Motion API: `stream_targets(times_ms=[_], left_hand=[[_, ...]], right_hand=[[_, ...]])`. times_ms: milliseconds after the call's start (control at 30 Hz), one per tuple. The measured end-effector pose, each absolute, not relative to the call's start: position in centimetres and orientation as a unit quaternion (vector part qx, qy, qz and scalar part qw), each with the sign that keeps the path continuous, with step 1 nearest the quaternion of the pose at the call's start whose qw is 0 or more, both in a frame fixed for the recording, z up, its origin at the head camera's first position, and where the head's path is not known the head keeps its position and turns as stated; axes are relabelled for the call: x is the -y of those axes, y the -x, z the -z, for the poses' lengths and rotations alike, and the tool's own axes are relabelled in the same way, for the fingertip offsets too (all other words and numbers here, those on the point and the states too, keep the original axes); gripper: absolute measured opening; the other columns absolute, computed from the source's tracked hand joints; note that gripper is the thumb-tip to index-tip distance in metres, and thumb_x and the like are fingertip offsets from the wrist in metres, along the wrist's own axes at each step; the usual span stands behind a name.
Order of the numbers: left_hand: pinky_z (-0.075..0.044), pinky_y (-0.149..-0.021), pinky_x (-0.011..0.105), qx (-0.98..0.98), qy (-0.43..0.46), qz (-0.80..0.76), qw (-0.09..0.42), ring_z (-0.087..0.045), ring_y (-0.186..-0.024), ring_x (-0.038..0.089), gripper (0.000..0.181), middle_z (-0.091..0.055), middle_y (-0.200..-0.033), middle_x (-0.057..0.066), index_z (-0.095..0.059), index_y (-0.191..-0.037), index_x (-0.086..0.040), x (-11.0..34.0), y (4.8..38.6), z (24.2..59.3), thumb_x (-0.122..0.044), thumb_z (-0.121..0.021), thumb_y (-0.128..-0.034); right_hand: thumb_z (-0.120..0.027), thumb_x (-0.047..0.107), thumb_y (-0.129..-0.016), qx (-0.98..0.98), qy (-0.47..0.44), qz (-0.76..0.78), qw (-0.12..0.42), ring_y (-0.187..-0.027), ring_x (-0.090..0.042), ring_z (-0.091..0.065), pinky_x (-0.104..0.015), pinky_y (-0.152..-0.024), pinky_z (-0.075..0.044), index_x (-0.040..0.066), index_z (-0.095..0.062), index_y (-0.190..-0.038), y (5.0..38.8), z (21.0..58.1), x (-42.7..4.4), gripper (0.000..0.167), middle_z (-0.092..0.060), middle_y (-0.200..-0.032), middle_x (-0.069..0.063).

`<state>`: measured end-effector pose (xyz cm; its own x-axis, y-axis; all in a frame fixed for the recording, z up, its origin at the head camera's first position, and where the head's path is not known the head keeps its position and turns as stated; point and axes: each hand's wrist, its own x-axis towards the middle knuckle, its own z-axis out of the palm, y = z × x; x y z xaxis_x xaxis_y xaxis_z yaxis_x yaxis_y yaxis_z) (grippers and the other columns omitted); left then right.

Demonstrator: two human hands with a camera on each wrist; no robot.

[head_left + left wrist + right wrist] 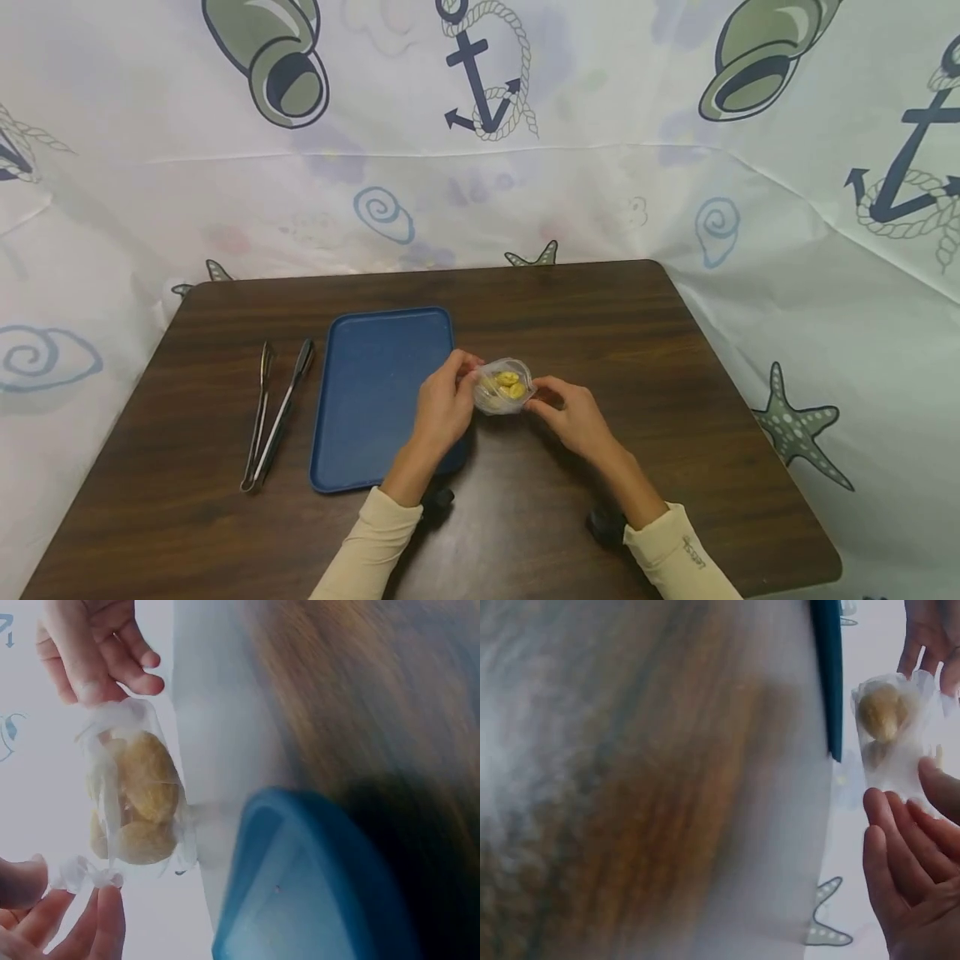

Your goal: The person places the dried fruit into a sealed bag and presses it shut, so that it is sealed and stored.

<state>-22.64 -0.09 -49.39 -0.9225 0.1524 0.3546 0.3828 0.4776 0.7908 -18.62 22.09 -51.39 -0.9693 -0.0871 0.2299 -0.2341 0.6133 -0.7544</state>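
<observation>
A small clear plastic bag (pixel 491 403) with several rounded yellow pieces (pixel 510 383) inside is held up above the table, just right of the blue tray. At its left side, my left hand (pixel 442 406) pinches the plastic between thumb and fingers; the left wrist view shows the film bunched there. My right hand (pixel 576 419) pinches the bag's opposite side, thumb against fingers. Seen from the left wrist, the yellow-brown pieces (pixel 150 776) fill the bag between the two hands. What kind of food they are cannot be told.
A blue rectangular tray (pixel 382 375) lies on the dark wood table (pixel 675 483), partly under my left hand. Left of it rest metal tongs (pixel 273 425), their arms spread. A white sheet (pixel 600 200) printed with sea motifs hangs behind the table and along its sides.
</observation>
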Motion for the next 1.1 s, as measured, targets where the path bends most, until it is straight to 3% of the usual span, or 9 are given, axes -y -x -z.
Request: stream_targets(times_ms=[167, 367, 500, 633, 700, 833, 1100], left_hand=[[-0.056, -0.083, 0.042, 0.830, 0.170, 0.525, 0.082, -0.074, -0.104, 0.025, 0.006, -0.075, -0.113, 0.004, -0.063, -0.108, -0.012, 0.0, 22.2, 49.0, -0.010, -0.061, -0.1028], [-0.056, -0.084, 0.036, 0.803, 0.194, 0.560, 0.065, -0.071, -0.096, 0.026, 0.013, -0.075, -0.111, 0.010, -0.070, -0.112, -0.006, 0.1, 22.2, 48.8, -0.010, -0.064, -0.1016], [-0.054, -0.081, 0.034, 0.797, 0.196, 0.560, 0.114, -0.067, -0.088, 0.022, 0.012, -0.076, -0.102, 0.007, -0.076, -0.103, -0.007, 0.4, 22.1, 48.3, -0.013, -0.066, -0.1008], [-0.055, -0.081, 0.036, 0.796, 0.171, 0.562, 0.149, -0.067, -0.087, 0.020, 0.013, -0.076, -0.095, 0.006, -0.075, -0.100, -0.009, 0.5, 21.9, 47.4, -0.017, -0.065, -0.1021], [-0.055, -0.080, 0.037, 0.795, 0.166, 0.563, 0.156, -0.067, -0.086, 0.021, 0.013, -0.075, -0.093, 0.007, -0.074, -0.100, -0.009, 0.4, 21.9, 47.0, -0.017, -0.064, -0.1026], [-0.054, -0.080, 0.035, 0.794, 0.164, 0.564, 0.159, -0.066, -0.085, 0.020, 0.013, -0.075, -0.091, 0.006, -0.073, -0.100, -0.009, 0.2, 21.9, 46.2, -0.017, -0.063, -0.1032], [-0.055, -0.074, 0.036, 0.801, 0.144, 0.556, 0.167, -0.070, -0.086, 0.024, 0.014, -0.076, -0.093, 0.009, -0.073, -0.102, -0.008, 0.2, 22.0, 45.6, -0.018, -0.063, -0.1033]], right_hand=[[-0.080, 0.017, -0.090, 0.883, -0.098, -0.440, 0.131, -0.079, -0.010, -0.071, -0.025, -0.072, -0.059, 0.009, -0.079, -0.100, 18.3, 50.8, -22.3, 0.013, -0.080, -0.091, -0.003], [-0.080, 0.018, -0.090, 0.867, -0.105, -0.454, 0.179, -0.068, -0.008, -0.065, -0.022, -0.063, -0.053, 0.010, -0.081, -0.091, 18.2, 50.2, -22.6, 0.009, -0.078, -0.081, -0.001], [-0.078, 0.018, -0.092, 0.847, -0.097, -0.504, 0.142, -0.079, -0.011, -0.069, -0.021, -0.071, -0.055, 0.011, -0.079, -0.102, 18.1, 50.2, -23.0, 0.012, -0.078, -0.093, -0.004], [-0.074, 0.011, -0.095, 0.821, -0.097, -0.558, 0.073, -0.095, -0.013, -0.069, -0.022, -0.081, -0.056, 0.013, -0.069, -0.130, 17.9, 50.6, -23.6, 0.036, -0.070, -0.122, -0.009], [-0.071, 0.008, -0.097, 0.807, -0.105, -0.580, 0.045, -0.099, -0.019, -0.070, -0.026, -0.083, -0.057, 0.010, -0.063, -0.140, 17.8, 50.6, -23.7, 0.044, -0.066, -0.130, -0.013], [-0.065, 0.006, -0.101, 0.778, -0.122, -0.616, 0.016, -0.098, -0.029, -0.073, -0.034, -0.086, -0.061, 0.000, -0.062, -0.137, 17.7, 50.5, -23.5, 0.037, -0.070, -0.121, -0.020], [-0.055, 0.004, -0.104, 0.736, -0.174, -0.654, 0.004, -0.081, -0.043, -0.075, -0.050, -0.071, -0.061, -0.009, -0.067, -0.122, 17.6, 50.1, -22.7, 0.025, -0.075, -0.091, -0.030]])
